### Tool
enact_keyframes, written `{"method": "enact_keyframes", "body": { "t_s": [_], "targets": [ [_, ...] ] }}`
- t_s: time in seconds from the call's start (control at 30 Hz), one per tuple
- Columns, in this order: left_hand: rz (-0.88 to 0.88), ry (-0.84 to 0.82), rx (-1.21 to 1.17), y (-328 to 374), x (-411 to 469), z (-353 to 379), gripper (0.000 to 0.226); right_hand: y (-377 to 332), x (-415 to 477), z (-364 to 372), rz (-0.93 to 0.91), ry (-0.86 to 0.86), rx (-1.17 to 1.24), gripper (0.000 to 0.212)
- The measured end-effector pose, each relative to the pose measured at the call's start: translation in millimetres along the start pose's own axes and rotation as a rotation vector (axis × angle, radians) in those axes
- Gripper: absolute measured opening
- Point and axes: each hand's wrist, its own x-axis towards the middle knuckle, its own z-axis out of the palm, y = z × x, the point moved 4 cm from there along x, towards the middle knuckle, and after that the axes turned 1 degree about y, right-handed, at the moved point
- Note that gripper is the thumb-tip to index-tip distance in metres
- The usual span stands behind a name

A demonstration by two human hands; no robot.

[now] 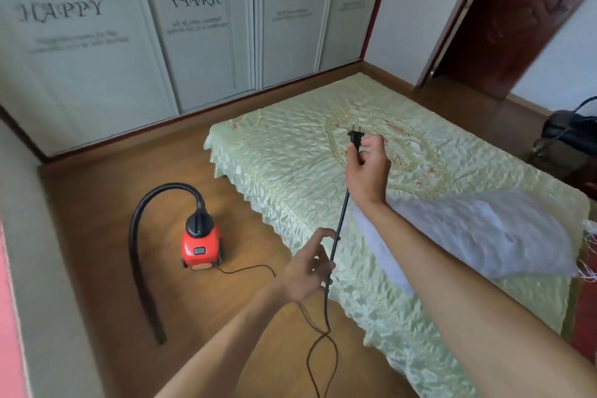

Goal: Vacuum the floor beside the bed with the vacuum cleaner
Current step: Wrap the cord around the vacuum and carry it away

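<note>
1. The vacuum cleaner (199, 244), a small red canister unit, stands on the wooden floor (106, 203) left of the bed (290, 165), near the bed's far corner.
2. Its black hose (137, 233) rises from the top of the unit, arches leftward and comes down to the floor nearer the camera.
3. The right hand (368, 171) is raised over the bed; its fingers (374, 142) pinch the black plug (355, 138), whose prongs point up and away.
4. The power cord (339, 226) runs taut from the plug down to the left hand (307, 268), whose fingers are curled around it.
5. Below the left hand the cord hangs in a loose loop, and a thin length trails across the floor to the base of the vacuum cleaner.
6. The bed carries a pale green quilted cover; a white cloth (478, 236) lies on its right side, partly under the right forearm.
7. White wardrobe doors (206, 26) line the far wall; a dark wooden door (504, 16) stands open at far right.
</note>
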Motion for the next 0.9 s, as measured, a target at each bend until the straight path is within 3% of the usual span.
{"method": "enact_keyframes", "body": {
  "t_s": [0.47, 0.9],
  "targets": [
    [-0.06, 0.236, -0.037, -60, -21, -136, 0.046, -56, -5, 202, -0.037, -0.246, 0.122, 0.019],
    [-0.297, 0.434, -0.017, -105, 29, -252, 0.041, -54, 42, 365, 0.007, -0.502, 0.267, 0.015]
  ]
}}
